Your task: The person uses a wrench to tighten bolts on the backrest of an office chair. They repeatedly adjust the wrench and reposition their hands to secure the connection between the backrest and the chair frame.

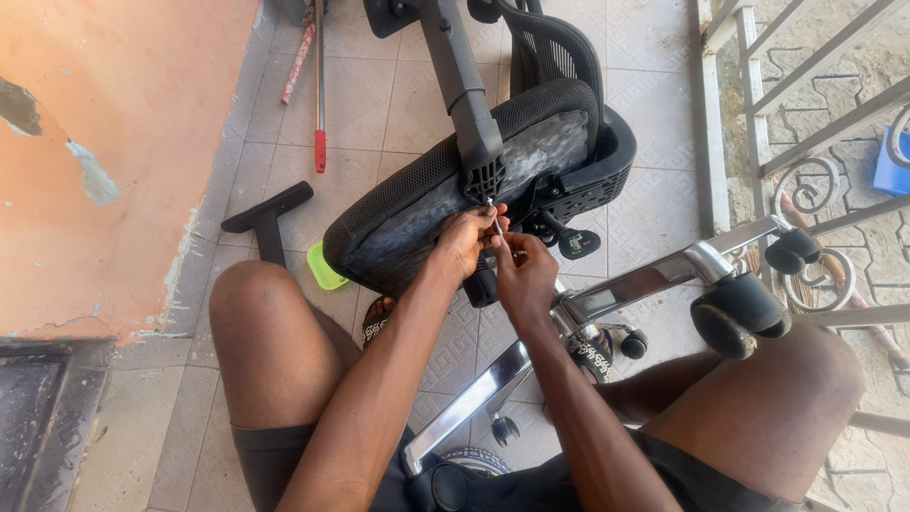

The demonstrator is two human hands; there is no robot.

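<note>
An overturned black mesh office chair seat [408,204] lies on the tiled floor in front of me, its grey underside facing up. A black armrest post [464,85] stands fixed at the seat's edge. My left hand [464,242] pinches a small metal bolt or tool [496,223] just below the post's bracket [485,175]. My right hand [523,277] sits right beside it, fingers closed on the same small metal piece. Which hand bears it more I cannot tell.
A chrome chair base [607,299] with black castors [739,313] lies across my lap, between my bare knees. A loose black T-shaped armrest [267,216] and a red-tipped stick [320,95] lie at the left. An orange wall is on the left, a metal railing [815,123] on the right.
</note>
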